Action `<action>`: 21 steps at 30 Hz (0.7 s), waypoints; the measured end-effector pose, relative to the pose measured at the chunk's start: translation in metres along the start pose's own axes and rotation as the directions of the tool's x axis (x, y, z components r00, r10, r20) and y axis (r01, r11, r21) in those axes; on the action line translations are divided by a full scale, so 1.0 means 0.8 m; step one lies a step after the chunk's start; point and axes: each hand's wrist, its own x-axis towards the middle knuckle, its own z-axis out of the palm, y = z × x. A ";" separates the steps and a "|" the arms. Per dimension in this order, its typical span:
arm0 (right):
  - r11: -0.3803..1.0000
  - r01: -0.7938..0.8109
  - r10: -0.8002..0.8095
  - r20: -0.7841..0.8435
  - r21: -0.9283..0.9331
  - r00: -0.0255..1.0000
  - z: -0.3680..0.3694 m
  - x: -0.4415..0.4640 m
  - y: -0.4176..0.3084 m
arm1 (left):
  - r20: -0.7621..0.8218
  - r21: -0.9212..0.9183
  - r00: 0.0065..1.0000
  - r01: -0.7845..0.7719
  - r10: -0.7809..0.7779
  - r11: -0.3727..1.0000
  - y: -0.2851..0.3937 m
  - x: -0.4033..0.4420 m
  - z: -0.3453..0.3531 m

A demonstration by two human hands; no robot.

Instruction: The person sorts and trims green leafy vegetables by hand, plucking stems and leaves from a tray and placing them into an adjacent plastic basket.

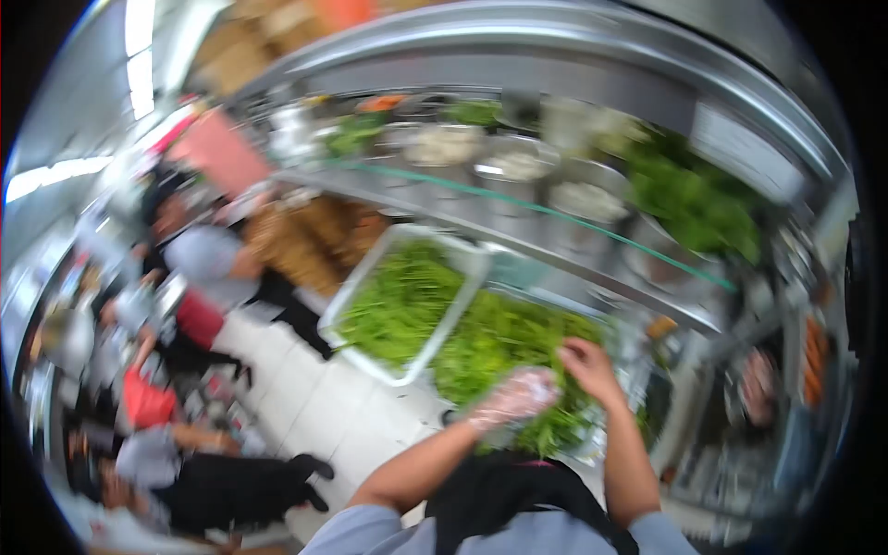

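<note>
Loose leafy greens with thin stems (504,338) are heaped on the work surface in front of me. My left hand (520,398), in a clear plastic glove, is curled among them with a bunch (546,433) showing just below it; motion blur softens its fingers. My bare right hand (592,368) is beside it to the right, fingers bent together at the edge of the heap. Whatever may be between those fingertips is too blurred to make out. A white plastic tub (442,338) of cut green stems stands left of the heap.
A steel shelf (416,199) with a glass edge runs above the greens, holding metal bowls (516,159) of pale food and a pot of large green leaves (694,194). Co-workers (199,250) stand to the left on the tiled floor (277,370). Food containers (758,384) sit at right.
</note>
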 end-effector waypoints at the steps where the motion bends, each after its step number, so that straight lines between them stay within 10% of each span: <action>1: 0.995 -0.103 0.101 0.075 0.015 0.992 0.001 0.003 -0.014 | -0.140 -0.065 0.988 -0.071 0.062 0.995 -0.008 -0.016 0.009; 21: 0.917 -0.078 0.015 0.161 0.391 0.987 0.021 0.031 -0.043 | -0.349 -0.145 0.937 -0.021 -0.032 0.989 0.042 -0.038 -0.036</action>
